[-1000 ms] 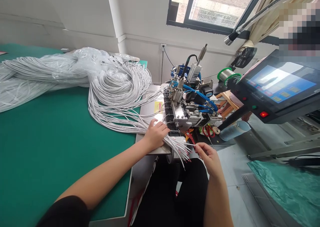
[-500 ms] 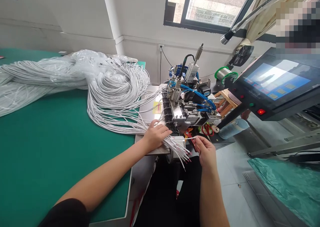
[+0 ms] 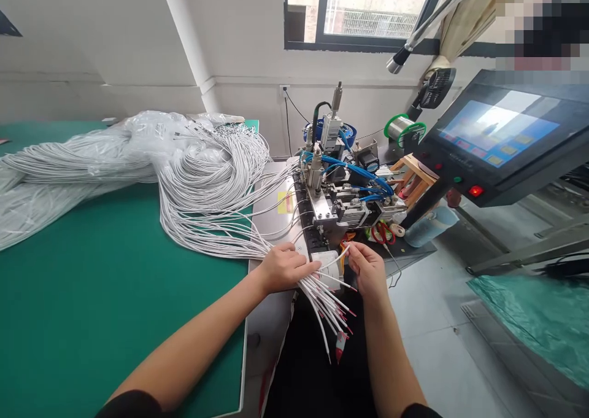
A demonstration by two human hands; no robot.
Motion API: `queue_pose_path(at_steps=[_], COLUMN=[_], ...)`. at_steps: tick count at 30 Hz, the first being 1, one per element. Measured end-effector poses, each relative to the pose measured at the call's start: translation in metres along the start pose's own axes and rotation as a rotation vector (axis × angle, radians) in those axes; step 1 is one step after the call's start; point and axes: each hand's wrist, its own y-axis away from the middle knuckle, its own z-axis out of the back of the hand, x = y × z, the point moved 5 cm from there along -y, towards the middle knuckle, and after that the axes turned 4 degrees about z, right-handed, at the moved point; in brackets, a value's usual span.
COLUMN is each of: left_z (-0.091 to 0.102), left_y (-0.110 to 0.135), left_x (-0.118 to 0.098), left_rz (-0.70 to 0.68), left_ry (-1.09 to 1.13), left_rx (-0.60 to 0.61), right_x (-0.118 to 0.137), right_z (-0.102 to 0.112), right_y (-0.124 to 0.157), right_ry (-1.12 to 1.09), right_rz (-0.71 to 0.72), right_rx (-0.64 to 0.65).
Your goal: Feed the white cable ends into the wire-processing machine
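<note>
A bundle of white cables (image 3: 322,301) fans out below my left hand (image 3: 286,266), which is closed around it at the front edge of the machine's plate. Small red or pink tips show at several cable ends. My right hand (image 3: 367,269) pinches the end of a single white cable (image 3: 339,259), lifted apart from the bundle. Just beyond my hands stands a bench machine (image 3: 322,206) with metal cylinders and blue air hoses. Some white cables run to the black holders along its left side. Behind my left hand the cables curve back into a large coil (image 3: 216,166).
The coil lies partly in clear plastic (image 3: 151,135) on a green table (image 3: 115,295). To the right are a control screen (image 3: 499,129), a wire spool (image 3: 405,131), a blue bucket (image 3: 432,224) and red-handled tools (image 3: 381,232). Part of another person shows at upper right.
The view has shifted a little. My right hand has moved slightly left, and the pinched cable now slants upward. The bundle's ends hang lower and spread wider under my left hand.
</note>
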Motion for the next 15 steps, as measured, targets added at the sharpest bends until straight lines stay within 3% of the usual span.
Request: queue_pose_path(at_steps=[6,11,15], left_z=[-0.005,-0.003,0.005], left_y=[-0.002,0.002,0.003], left_x=[-0.001,-0.003,-0.001], left_rz=[0.062,0.082,0.102], left_ry=[0.003,0.025,0.027], left_rx=[0.002,0.046,0.016], right_x=[0.002,0.004,0.003], right_z=[0.000,-0.016,-0.019], right_y=[-0.001,-0.004,-0.011], right_ry=[-0.135,-0.271,-0.239], right_rz=[0.014,-0.126,-0.163], right_rx=[0.041,0.149,0.172])
